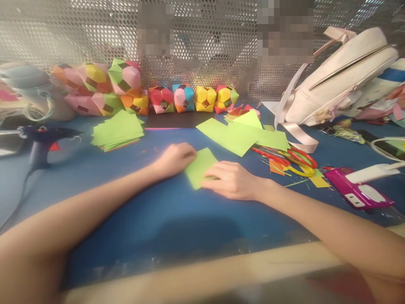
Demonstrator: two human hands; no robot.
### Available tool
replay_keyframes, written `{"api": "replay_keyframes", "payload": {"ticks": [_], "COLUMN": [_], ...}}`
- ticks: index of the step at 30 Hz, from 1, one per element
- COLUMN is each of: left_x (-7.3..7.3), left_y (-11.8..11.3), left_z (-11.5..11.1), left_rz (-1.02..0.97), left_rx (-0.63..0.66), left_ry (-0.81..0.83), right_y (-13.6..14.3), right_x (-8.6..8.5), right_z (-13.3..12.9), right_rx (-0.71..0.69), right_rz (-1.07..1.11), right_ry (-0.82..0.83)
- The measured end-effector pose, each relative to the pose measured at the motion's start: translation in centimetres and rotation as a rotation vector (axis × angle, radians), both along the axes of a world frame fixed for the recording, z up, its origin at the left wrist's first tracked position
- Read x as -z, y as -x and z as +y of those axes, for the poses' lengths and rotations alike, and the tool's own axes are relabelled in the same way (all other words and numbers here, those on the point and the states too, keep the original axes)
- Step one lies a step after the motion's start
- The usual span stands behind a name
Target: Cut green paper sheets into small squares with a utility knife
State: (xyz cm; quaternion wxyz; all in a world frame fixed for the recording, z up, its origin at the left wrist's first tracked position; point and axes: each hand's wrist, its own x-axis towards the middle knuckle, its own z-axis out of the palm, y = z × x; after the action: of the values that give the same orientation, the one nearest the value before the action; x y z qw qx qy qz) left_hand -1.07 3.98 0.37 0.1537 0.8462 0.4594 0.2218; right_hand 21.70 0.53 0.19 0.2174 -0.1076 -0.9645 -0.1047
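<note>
1. The green paper sheet [200,167] lies flat on the blue surface [164,219], just left of the scissors [289,159].
2. Left hand [174,159] presses its left edge, grip curled.
3. Right hand [229,179] presses its right edge, fingers flat.

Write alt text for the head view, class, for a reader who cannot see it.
Two bare hands, left hand and right hand, press a green paper sheet flat on a blue table. Behind lie green paper stacks, folded paper balls, scissors and a glue gun.
</note>
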Motion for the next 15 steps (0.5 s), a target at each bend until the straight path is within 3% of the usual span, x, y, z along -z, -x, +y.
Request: {"api": "replay_keyframes", "payload": {"ticks": [6,15], "left_x": [0.1,0.4], "left_y": [0.0,0.4], "left_z": [0.0,0.3], "left_rz": [0.027,0.089], "left_rx": [0.0,-0.044], "left_ry": [-0.041,-0.1], "right_y": [0.0,0.6], "right_x": [-0.8,-2.5], "right_z": [-1.2,-3.5], "right_rx": [0.073,0.179], "right_rz": [-0.122,-0.316], "right_ry": [-0.05,0.1]}}
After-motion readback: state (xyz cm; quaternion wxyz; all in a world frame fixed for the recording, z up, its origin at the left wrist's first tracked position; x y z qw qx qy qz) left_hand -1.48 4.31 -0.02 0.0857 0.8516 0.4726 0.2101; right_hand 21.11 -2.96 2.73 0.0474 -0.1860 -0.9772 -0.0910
